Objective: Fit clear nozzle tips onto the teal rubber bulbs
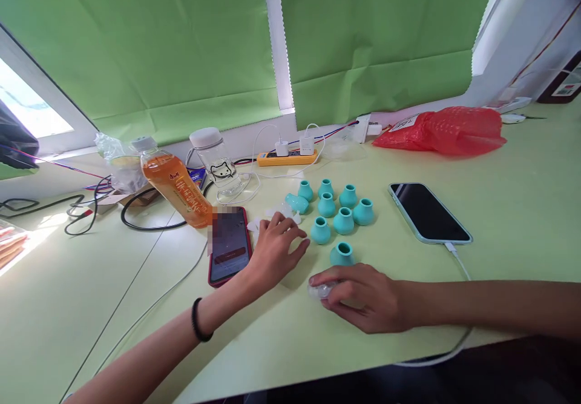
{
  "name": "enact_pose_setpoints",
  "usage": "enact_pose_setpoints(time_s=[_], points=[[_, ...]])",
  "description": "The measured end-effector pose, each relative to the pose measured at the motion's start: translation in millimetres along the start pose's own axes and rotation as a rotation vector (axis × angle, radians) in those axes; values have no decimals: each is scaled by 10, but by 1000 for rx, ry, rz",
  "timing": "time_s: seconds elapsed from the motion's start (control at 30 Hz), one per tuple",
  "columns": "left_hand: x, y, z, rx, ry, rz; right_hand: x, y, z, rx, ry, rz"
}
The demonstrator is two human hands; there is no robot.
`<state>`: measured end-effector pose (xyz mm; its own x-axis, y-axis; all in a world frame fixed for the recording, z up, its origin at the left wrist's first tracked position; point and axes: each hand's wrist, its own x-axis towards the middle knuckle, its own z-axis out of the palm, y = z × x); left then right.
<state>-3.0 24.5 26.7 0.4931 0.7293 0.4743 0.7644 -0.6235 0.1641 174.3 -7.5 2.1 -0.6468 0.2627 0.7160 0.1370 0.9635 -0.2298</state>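
Observation:
My right hand is closed around a small clear plastic piece low over the table; my fingers hide part of it. Beside it stands a teal vase-shaped piece with a round opening on top. Several more like it, such as a teal piece, stand upright in a loose group behind. My left hand is over the table with thumb and forefinger apart and nothing visible between them. Its fingertips are close to some translucent white pieces; whether they touch is unclear. A glossy teal piece lies on its side there.
Left of my left hand lies a red-edged phone, with an orange drink bottle and a clear bottle behind. A charging phone lies right. At the back are a yellow power strip and a red bag.

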Motion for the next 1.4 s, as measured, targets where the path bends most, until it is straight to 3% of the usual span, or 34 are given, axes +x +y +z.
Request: enact_pose_setpoints(time_s=[0.07,0.17,0.27,0.43,0.73,1.07,1.4], points=[[-161,91,-46,-268,109,-22,-37,-55,-28,94,25,209],[-340,206,-30,-476,238,-74,-69,-85,-12,258,-32,469],[-405,256,18,-569,226,-97,-66,-63,25,358,-38,586],[-407,245,26,-618,121,-147,-42,-36,36,380,-25,630],[-440,217,39,-629,135,-95,-25,-52,2,422,-76,707],[-449,246,-5,-583,75,-30,-56,-32,22,350,-118,638],[-439,270,-49,-587,88,49,-38,-34,-3,407,-113,651]])
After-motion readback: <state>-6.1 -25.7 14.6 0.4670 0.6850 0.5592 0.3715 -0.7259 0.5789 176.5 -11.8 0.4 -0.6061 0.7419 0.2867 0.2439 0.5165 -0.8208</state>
